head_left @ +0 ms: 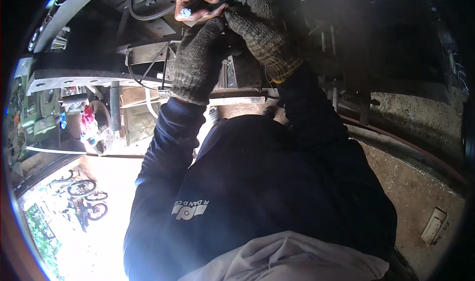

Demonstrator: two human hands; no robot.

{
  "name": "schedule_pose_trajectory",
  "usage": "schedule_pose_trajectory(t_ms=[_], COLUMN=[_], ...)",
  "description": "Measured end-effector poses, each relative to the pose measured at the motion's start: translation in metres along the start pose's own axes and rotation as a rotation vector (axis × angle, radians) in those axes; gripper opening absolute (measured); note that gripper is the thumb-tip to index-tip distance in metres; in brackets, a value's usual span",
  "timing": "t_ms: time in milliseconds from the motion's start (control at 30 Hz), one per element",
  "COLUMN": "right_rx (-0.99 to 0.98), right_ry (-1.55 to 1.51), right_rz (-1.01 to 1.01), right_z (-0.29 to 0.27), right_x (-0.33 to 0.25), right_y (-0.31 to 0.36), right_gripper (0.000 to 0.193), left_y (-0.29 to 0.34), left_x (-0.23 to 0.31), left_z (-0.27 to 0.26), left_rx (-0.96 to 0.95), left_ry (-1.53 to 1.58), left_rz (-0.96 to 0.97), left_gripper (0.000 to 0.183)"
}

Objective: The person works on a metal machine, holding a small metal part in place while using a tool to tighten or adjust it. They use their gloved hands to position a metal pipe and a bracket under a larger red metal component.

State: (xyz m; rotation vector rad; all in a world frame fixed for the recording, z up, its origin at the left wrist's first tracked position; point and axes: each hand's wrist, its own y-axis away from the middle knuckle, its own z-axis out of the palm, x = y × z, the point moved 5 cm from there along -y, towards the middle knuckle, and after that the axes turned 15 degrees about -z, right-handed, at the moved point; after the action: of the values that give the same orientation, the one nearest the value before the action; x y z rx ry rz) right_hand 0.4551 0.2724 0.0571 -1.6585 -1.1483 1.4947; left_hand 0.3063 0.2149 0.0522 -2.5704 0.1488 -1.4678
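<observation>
Both of my hands wear grey knitted work gloves and meet at the top of the view. My left hand [195, 63] reaches up with its fingers closed near the right one's fingertips. My right hand [262, 36] bends inward, its fingers pressed together around something dark that I cannot make out. Right beyond them is another person's bare hand [197, 1], curled around a narrow thing with a shiny bluish-white end [186, 12]. Gloves and shadow hide most of what lies between the three hands.
A metal beam with holes [89, 79] runs across the left, near thin dark cables [143, 70] and a metal bracket [148, 52]. Below stand a grey upright tube [115, 105] and a red-and-white bundle [88, 122]. Bicycles [81, 188] stand outside; a speckled wall [410, 182] rises right.
</observation>
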Motion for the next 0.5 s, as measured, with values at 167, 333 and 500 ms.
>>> schedule_pose_trajectory(t_ms=[167,333,500], right_rx=[-0.07,-0.201,-0.223], right_ry=[-0.208,-0.033,-0.105], right_rz=[0.178,0.197,0.281], right_z=[0.008,0.001,0.007], right_x=[0.006,0.012,0.021], right_y=[0.006,0.006,0.009], right_gripper=[0.052,0.052,0.052], left_y=[0.005,-0.001,-0.004], left_x=[0.001,-0.03,-0.042], left_z=[0.0,0.017,0.015], left_rx=[0.043,-0.019,-0.069], left_ry=[-0.094,0.4,0.449], left_rz=[-0.018,-0.197,-0.229], left_gripper=[0.024,0.027,0.032])
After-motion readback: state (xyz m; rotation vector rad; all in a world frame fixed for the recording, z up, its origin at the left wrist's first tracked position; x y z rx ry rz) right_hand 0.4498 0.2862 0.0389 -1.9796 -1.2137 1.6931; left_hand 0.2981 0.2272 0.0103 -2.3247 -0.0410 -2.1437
